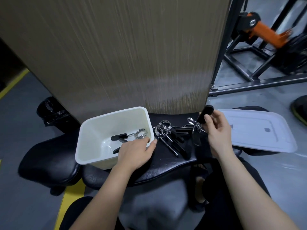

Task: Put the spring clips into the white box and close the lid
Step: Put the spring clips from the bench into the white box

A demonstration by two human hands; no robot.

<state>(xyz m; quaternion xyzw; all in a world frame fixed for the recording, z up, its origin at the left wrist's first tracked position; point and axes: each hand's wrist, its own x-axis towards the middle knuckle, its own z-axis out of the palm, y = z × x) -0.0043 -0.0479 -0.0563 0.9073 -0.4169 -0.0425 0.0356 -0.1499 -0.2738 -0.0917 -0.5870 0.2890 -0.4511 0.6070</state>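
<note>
Landmark: the white box (pixel 99 143), open-topped, sitting on a black padded seat (pixel 166 168) that serves as the counter here.
Inside the box: one spring clip (pixel 132 135) lies on the floor of the box, its coil toward the right wall and its black handles pointing left.
Left hand (pixel 135 151): draped over the box's near right corner, fingers curled on the rim and thumb outside; it grips the box and no clip.
Right hand (pixel 217 130): well to the right of the box, closed on the black handle of a raised clip (pixel 200 120).
Held clip's axis: the handle tilts up and away, the coil hangs at the lower end, just left of the fingers.
Loose clips (pixel 167 135): a small heap just right of the box, between the two hands, handles trailing toward the person.
Lid (pixel 259 130): far right of the box, beyond the right hand, lying flat and off.
Key relation: the box opening lies left of the held clip, so the right hand likely carries it leftward over the heap.
Progress: early, by my judgement; most clips are outside.
</note>
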